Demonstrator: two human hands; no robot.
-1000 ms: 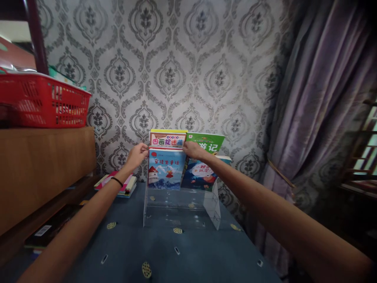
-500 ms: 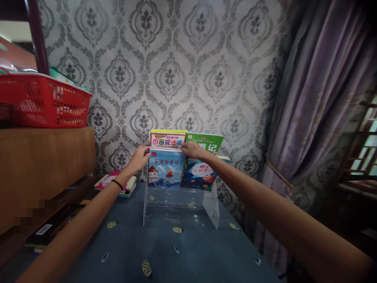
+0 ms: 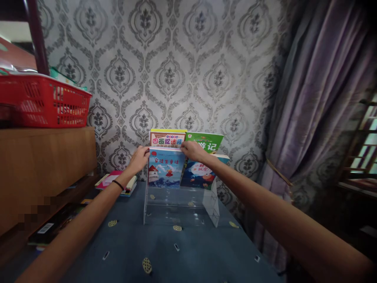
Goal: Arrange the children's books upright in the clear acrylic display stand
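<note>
A light blue picture book [image 3: 165, 169] stands upright in a clear acrylic book rack [image 3: 176, 214]. My left hand [image 3: 139, 159] pinches its upper left corner, and my right hand [image 3: 193, 151] grips its upper right corner. To its right a dark blue book [image 3: 198, 176] with a fish on the cover leans slightly tilted, partly behind my right wrist. On the tier behind stand a brown-edged picture book [image 3: 166, 139], with a yellow edge above it, and a green book [image 3: 210, 142]. The rack's lower front tiers hold no books.
The rack stands on a table with a dark blue patterned cloth [image 3: 188, 263]. At the left are a small stack of books [image 3: 129, 186], a black book [image 3: 55, 226] and a wooden cabinet [image 3: 47, 165] bearing a red basket [image 3: 67, 100]. A purple curtain [image 3: 306, 118] hangs at the right.
Both hands keep hold of the light blue book's top corners, with hardly any movement. The view has shifted very slightly.
</note>
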